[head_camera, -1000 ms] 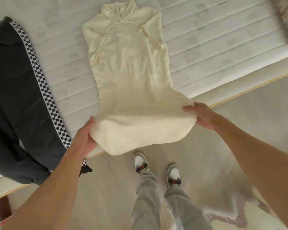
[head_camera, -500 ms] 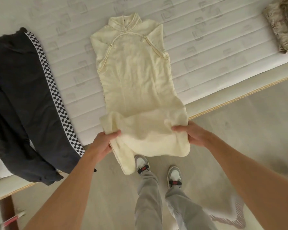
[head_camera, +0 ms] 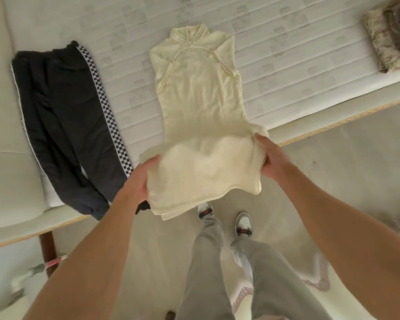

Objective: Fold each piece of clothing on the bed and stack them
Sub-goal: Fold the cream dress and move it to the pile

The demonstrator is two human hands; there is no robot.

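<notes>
A cream high-collared dress [head_camera: 199, 93] lies collar-away on the white mattress [head_camera: 275, 54], its lower part lifted and doubled over near the bed's front edge. My left hand [head_camera: 140, 179] grips the fold's left side, and my right hand [head_camera: 267, 158] grips its right side. The hem hangs below my hands, past the bed edge. Dark trousers [head_camera: 62, 116] with a black-and-white checkered side stripe lie flat to the left of the dress.
A folded patterned beige cloth pile [head_camera: 390, 40] sits at the mattress's far right. The wooden bed edge [head_camera: 333, 124] runs diagonally in front of me. My legs and sneakers [head_camera: 241, 224] stand on a pale floor, with a fringed rug [head_camera: 316, 276] at lower right.
Both hands have gathered the dress's lower part and lifted it, folding the skirt up over itself toward the bodice. The camera view has pulled back, showing more of the bed.
</notes>
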